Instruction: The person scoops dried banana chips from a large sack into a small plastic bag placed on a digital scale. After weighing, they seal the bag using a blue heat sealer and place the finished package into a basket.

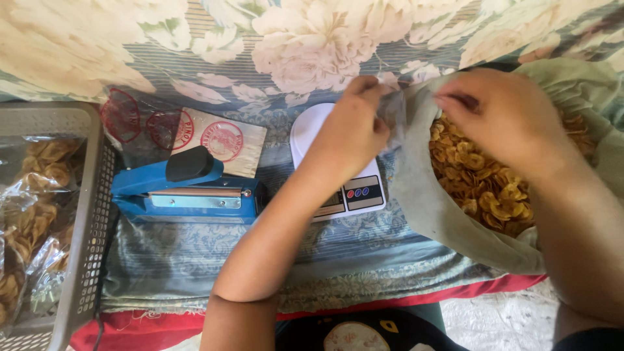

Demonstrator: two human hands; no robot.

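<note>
Left hand (351,133) over the white digital scale (328,172), fingers pinched on the edge of a thin clear plastic bag (394,117) at the rim of the big greenish sack (429,208). Right hand (504,117) just above the sack's open mouth, fingers curled on the same clear film from the other side. Inside the sack, a heap of golden fried chips (484,185). Left of the scale, a blue heat sealer (185,192) with a black knob, lying on floral cloth (214,250). Behind it, flat printed pouches (221,146) with round red stamps. Far left, a grey plastic basket (91,214) holding filled chip packets (32,214).
</note>
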